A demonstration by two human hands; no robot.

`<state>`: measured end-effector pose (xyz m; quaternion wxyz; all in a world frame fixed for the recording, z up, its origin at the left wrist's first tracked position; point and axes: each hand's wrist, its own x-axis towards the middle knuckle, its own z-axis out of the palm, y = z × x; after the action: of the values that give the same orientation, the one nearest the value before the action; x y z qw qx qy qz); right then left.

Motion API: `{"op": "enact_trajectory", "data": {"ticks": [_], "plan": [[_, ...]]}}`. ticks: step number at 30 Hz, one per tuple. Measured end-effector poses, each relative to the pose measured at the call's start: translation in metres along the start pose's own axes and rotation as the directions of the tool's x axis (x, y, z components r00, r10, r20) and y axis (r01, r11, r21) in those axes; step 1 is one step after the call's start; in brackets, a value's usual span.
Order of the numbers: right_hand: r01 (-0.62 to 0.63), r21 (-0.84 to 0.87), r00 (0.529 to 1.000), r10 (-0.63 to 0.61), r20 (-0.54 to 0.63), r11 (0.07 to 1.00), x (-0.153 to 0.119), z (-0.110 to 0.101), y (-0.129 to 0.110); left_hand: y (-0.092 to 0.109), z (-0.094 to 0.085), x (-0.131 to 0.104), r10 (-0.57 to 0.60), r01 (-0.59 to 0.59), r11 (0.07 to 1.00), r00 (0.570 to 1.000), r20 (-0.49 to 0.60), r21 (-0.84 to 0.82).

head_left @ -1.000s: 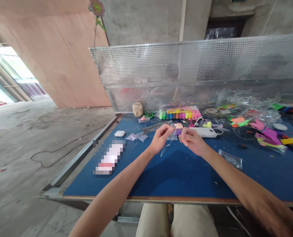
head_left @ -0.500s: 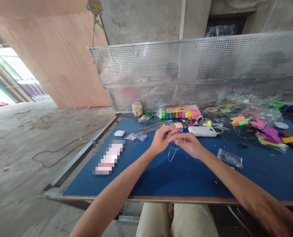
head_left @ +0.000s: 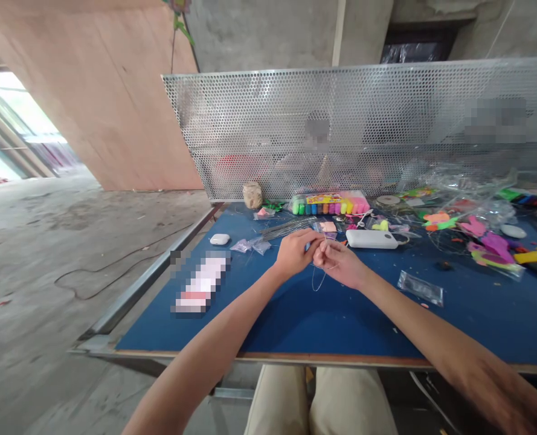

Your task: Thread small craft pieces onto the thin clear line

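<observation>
Over the middle of the blue table (head_left: 295, 320), my left hand (head_left: 298, 251) and my right hand (head_left: 340, 264) meet at the fingertips. Both are closed in a pinch on a thin, clear string (head_left: 314, 283), which hangs below them in a small loop. Whether it is thread or fine wire I cannot tell. The fingers hide whatever else may be between them. Just beyond my hands lie a bundle of thin metal rods (head_left: 286, 228) and a small packet with a peach-coloured piece (head_left: 328, 226). Close to my right hand is a white power bank (head_left: 371, 239) with a cable.
A perforated metal screen (head_left: 268, 133) stands along the far edge. Before it are a stone-like lump (head_left: 252, 195) and a box of coloured clay (head_left: 329, 203). At left lie a white earbud case (head_left: 220, 239) and small plastic bags (head_left: 251, 246); at right, a clear packet (head_left: 420, 289) and colourful pieces (head_left: 495, 244).
My fingers have drawn closer together. The large string loop that stood up around my right fingers has collapsed, and the hanging loop has shifted slightly. The camera view has tilted a little.
</observation>
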<state>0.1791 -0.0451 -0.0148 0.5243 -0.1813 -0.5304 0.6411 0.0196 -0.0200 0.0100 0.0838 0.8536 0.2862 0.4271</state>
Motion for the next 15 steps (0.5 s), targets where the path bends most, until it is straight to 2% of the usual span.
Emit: {"op": "enact_trajectory", "data": {"ticks": [2,4,6,8,9,10,11,13,15], "plan": [[-0.016,-0.103,0.999,0.019,0.035,0.995,0.001,-0.008,0.000,-0.004,-0.003,0.000,-0.019,0.019,0.999,1.000,0.013,0.036],[-0.011,-0.254,0.999,0.001,-0.041,0.967,0.003,-0.019,-0.002,-0.008,-0.008,0.001,-0.056,0.058,0.995,0.998,-0.028,0.079],[-0.082,-0.429,0.989,0.021,-0.145,0.900,0.004,-0.030,-0.008,-0.012,-0.014,0.002,-0.094,0.104,0.987,0.992,-0.082,0.125],[-0.066,-0.526,0.934,-0.133,-0.331,0.848,0.005,-0.037,-0.016,-0.014,-0.018,0.003,-0.121,0.137,0.976,0.987,-0.104,0.171],[-0.021,-0.615,0.887,-0.268,-0.375,0.789,0.004,-0.038,-0.020,-0.015,-0.020,0.003,-0.128,0.146,0.970,0.986,-0.103,0.194],[0.029,-0.705,0.845,-0.394,-0.361,0.709,0.003,-0.037,-0.025,-0.016,-0.020,0.003,-0.131,0.150,0.965,0.986,-0.099,0.216],[0.073,-0.773,0.828,-0.471,-0.306,0.631,0.001,-0.035,-0.029,-0.017,-0.020,0.003,-0.130,0.149,0.961,0.987,-0.093,0.234],[0.143,-0.862,0.869,-0.479,-0.125,0.486,-0.002,-0.028,-0.034,-0.017,-0.018,0.002,-0.122,0.139,0.954,0.989,-0.081,0.265],[0.201,-0.917,0.918,-0.392,0.054,0.344,-0.004,-0.020,-0.035,-0.018,-0.015,0.002,-0.116,0.133,0.947,0.990,-0.075,0.292]]}}
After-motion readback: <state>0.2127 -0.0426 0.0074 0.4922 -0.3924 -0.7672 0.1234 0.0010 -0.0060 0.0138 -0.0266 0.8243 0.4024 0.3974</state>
